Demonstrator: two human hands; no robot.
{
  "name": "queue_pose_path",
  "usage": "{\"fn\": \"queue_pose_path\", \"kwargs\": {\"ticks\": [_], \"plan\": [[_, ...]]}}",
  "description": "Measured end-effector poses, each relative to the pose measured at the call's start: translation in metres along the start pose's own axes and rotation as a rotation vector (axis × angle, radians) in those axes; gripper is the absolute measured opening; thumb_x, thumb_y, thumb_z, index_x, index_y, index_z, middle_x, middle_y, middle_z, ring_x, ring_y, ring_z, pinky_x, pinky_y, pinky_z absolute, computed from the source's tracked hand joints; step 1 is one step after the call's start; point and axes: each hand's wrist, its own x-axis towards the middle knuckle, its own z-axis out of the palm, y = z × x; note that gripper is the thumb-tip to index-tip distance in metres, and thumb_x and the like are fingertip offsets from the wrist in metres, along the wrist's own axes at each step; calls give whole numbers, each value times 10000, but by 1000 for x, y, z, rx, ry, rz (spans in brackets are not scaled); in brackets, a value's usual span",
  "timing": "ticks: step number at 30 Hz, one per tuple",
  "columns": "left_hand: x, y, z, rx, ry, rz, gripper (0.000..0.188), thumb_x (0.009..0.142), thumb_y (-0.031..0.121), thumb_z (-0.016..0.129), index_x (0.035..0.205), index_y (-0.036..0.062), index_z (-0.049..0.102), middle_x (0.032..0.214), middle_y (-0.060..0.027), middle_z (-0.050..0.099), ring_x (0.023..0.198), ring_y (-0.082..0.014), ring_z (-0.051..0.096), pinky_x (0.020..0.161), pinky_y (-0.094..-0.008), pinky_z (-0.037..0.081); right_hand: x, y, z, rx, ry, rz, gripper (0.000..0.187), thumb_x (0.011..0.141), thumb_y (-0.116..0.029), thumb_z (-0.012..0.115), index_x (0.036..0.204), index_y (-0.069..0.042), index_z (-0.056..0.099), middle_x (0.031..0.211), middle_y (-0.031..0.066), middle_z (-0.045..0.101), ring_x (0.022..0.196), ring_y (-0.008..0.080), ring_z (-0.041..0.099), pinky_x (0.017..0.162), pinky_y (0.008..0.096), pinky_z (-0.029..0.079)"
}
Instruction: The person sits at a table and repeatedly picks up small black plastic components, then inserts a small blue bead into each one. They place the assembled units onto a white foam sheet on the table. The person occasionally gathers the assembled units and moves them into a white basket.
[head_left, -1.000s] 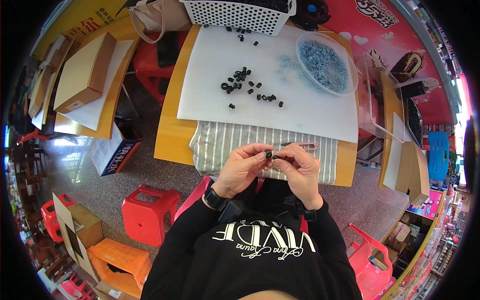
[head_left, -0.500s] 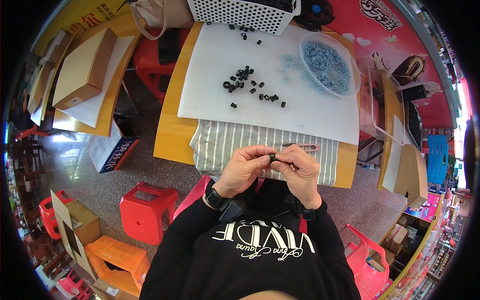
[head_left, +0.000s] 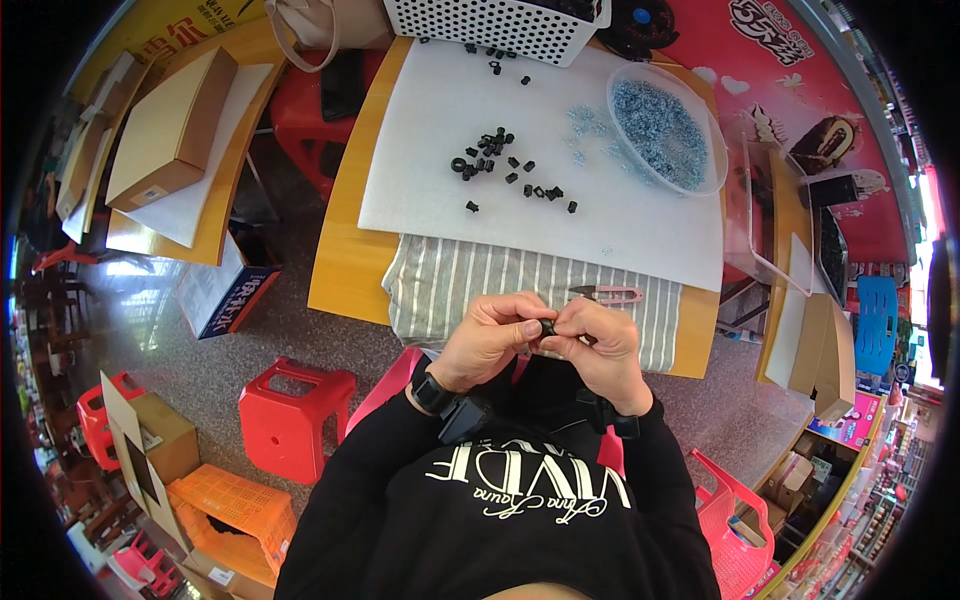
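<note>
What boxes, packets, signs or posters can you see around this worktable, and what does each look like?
Brown cardboard box: flat, closed, on the side table at far left, small white label at one corner.
Blue and white carton: on the floor left of the worktable.
Open cardboard box: on the floor lower left, flap up.
Red poster: upper right, with pictures of snacks.
Brown cartons: stacked at the right.
</note>
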Motion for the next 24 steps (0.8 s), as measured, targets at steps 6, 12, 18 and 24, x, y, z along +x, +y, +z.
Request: {"fn": "queue_pose_path", "kwargs": {"ticks": [6,12,18,24], "plan": [[0,2,3,-6,23,8,160,898,15,654,1050,-33,672,1014,-78,615,906,-161,628,783,-282,532,4,7,1,160,-12,53,213,720,55,784,731,-10,581,678,32,570,586,89,501,516,246,382],[-1,2,7,81,54,23,162,898,12,654,1052,-34,674,1009,-74,616,896,-151,622,789,-277,519,1,13,4,100,3,36,231,711,61,781,714,-10,561,658,46,565,578,107,523,503,255,384],[0,3,4,96,32,39,162,918,-41,595,1063,-60,663,1009,-69,610,913,-144,640,824,-270,558,6,15,-3,72,-79,49,220,727,13,796,688,1,580,650,53,582,588,105,542,505,245,393],[0,8,7,13,69,-77,183,920,9,622,1094,-26,667,1071,-90,627,966,-162,628,835,-290,536,7,13,-3,127,-61,77,210,723,-20,809,748,-22,600,659,37,578,591,93,522,512,243,384]]}}
